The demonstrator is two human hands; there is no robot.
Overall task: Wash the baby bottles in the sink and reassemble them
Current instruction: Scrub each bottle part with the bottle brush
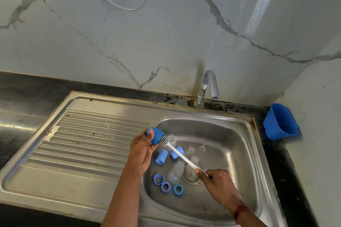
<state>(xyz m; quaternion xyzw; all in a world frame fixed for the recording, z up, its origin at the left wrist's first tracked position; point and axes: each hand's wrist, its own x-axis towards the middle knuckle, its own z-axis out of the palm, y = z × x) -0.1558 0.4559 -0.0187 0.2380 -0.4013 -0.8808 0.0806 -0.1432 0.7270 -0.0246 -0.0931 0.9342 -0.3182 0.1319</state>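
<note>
slippage is the risk: a cap [156,136] is pinched by thumb and fingertips of the left hand [143,150], with a brush [177,152], gripped by the curled fingers of the right hand [215,178], worked into it. by too hard a shove the cap may be knocked down among bottles [175,171] below the fingers.

A chrome tap [207,86] stands at the back of a black countertop [27,88], against a grey-veined marble wall [129,42]. A thin white cable [129,8] loops high on that wall, and a blue plastic tub [280,124] lies tilted in the right corner
</note>
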